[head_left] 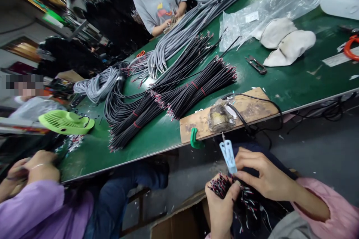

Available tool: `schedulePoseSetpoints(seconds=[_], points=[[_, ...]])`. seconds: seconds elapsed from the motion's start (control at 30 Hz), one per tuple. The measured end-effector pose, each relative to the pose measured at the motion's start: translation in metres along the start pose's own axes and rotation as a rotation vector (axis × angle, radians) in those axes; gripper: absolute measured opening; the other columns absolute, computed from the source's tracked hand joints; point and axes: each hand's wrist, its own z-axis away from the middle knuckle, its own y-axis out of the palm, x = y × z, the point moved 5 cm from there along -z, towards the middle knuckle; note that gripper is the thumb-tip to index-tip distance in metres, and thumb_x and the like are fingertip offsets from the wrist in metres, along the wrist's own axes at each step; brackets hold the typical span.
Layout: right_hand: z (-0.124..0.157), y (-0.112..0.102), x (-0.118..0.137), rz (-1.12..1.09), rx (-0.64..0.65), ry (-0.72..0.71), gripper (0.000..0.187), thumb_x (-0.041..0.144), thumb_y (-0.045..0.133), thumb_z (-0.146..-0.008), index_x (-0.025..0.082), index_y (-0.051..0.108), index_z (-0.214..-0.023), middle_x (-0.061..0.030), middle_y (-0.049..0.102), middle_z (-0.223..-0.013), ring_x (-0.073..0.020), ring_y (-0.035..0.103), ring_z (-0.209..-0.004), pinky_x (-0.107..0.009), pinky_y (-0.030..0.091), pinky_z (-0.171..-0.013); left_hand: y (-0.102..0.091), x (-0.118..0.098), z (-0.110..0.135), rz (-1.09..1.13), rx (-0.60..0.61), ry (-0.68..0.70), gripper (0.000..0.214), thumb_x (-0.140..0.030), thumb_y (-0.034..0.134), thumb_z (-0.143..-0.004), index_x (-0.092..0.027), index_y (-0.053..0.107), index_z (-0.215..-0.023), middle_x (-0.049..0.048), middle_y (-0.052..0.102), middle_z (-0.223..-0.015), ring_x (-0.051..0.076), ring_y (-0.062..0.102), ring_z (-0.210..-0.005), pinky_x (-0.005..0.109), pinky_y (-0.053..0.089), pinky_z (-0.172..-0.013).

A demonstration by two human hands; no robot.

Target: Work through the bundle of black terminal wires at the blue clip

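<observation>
My left hand (221, 203) is wrapped round a bundle of black cables (246, 203) whose stripped coloured wire ends fan out on my lap. My right hand (265, 175) is closed on a light blue tool (228, 155), held upright just above the wire ends. Both hands sit below the table's front edge, under a wooden board (252, 108) that carries a lumpy brown block (218, 117) with a black lead.
The green table (294, 78) bears bundles of black cables (182, 89), grey cables (196, 15), a plastic bag (266, 7), white cloth gloves (288, 43) and small snips (256, 64). A person in purple (33, 194) sits left; another stands at the far end. A cardboard box (176, 220) lies below.
</observation>
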Motion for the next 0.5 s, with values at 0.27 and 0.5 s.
schedulePoseSetpoints(seconds=[0.27,0.5], points=[[0.0060,-0.0046,-0.0039,-0.032,-0.075,-0.050,0.009,0.017,0.062,-0.088,0.015,0.070,-0.085,-0.0055,0.069,-0.082,-0.0183,0.059,-0.078,-0.035,0.041,-0.079,-0.0068,0.0118,0.0026,0.024,-0.012,-0.018,0.035,-0.033,0.087,-0.055,-0.018,0.060,-0.070,0.0009,0.066,-0.060,0.022,0.068,-0.061,0.031,0.057,-0.057],[0.0058,-0.0014,-0.0048,-0.012,-0.085,-0.021,0.013,0.012,0.059,-0.086,0.015,0.067,-0.076,-0.0050,0.068,-0.074,-0.0185,0.056,-0.075,-0.034,0.042,-0.074,-0.0040,0.0092,0.0012,0.030,0.004,-0.015,0.035,-0.034,0.087,-0.055,-0.018,0.058,-0.066,0.0008,0.066,-0.059,0.022,0.069,-0.060,0.030,0.057,-0.056]])
